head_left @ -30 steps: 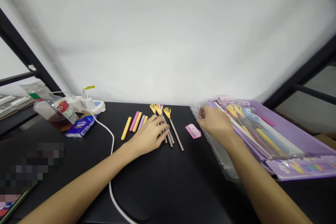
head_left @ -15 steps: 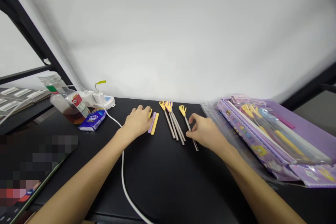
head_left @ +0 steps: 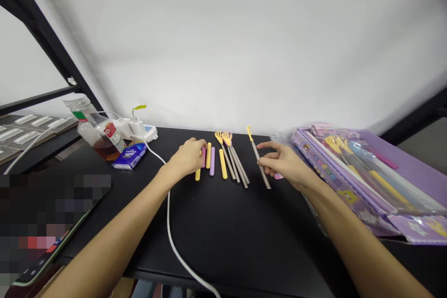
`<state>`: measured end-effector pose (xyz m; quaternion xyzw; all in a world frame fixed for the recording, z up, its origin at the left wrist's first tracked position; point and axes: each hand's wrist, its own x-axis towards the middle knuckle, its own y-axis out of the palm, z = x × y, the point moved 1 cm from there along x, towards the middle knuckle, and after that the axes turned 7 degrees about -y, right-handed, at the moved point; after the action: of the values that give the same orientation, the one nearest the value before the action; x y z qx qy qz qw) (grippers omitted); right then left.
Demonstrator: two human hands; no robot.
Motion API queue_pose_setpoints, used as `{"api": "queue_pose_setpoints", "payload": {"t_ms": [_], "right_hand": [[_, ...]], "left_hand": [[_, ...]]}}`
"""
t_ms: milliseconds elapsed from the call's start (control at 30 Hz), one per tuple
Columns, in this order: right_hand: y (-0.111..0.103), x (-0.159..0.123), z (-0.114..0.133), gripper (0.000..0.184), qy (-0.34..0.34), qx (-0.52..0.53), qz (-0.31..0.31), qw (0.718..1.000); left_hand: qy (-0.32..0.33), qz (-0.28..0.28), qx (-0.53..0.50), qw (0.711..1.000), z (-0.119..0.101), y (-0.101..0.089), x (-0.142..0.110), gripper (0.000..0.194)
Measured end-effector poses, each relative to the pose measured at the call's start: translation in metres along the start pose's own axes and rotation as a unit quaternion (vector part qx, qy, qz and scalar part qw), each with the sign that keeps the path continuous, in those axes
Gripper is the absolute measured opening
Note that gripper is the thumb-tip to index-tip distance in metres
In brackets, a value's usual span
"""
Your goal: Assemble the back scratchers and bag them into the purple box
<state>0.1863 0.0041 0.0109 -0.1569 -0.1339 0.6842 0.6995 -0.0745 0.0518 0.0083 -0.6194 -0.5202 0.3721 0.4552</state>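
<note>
My left hand [head_left: 186, 157] is closed over a yellow tube [head_left: 198, 175], its fingertips hiding the upper part. A pink tube [head_left: 203, 159] lies partly under those fingers. Just right of them are another yellow tube [head_left: 208, 155], a purple tube [head_left: 212, 162] and a separate yellow tube [head_left: 223, 164]. Between my hands, several back scratchers [head_left: 236, 163] with metal rods and yellow claw heads lie bunched together. My right hand [head_left: 281, 162] pinches the rod of a single back scratcher [head_left: 261, 167] between thumb and fingers, its claw seen side-on.
At right stands a purple display box [head_left: 412, 163] of packaged back scratchers, with clear plastic [head_left: 279, 138] beside it. A bottle of brown liquid [head_left: 101, 137], a blue packet [head_left: 130, 155] and a power strip [head_left: 151, 133] sit left. A white cable [head_left: 171, 223] crosses the black table [head_left: 237, 242].
My right hand has turned its back scratcher, so the claw now shows side-on. The yellow tube nearest the scratchers now lies apart from the purple one, and more tubes show by my left hand.
</note>
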Motion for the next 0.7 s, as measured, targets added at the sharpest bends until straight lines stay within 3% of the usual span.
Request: {"api": "queue_pose_setpoints", "payload": {"t_ms": [233,433,600,700], "right_hand": [[0.001,0.001,0.001,0.066,0.017,0.079,-0.004,0.997],[-0.001,0.004,0.001,0.054,0.034,0.207,-0.014,0.978],[-0.003,0.003,0.005,0.041,-0.006,0.289,0.004,0.957],[-0.005,0.002,0.008,0.024,-0.034,0.306,-0.015,0.951]], "left_hand": [[0.0,-0.003,-0.03,1.0,0.003,0.001,0.001,0.039],[-0.018,-0.012,-0.123,0.992,0.008,-0.003,0.006,0.041],[0.166,-0.101,-0.183,0.964,-0.003,-0.007,0.003,0.035],[0.259,-0.085,-0.226,0.935,-0.015,-0.007,-0.004,0.037]]}}
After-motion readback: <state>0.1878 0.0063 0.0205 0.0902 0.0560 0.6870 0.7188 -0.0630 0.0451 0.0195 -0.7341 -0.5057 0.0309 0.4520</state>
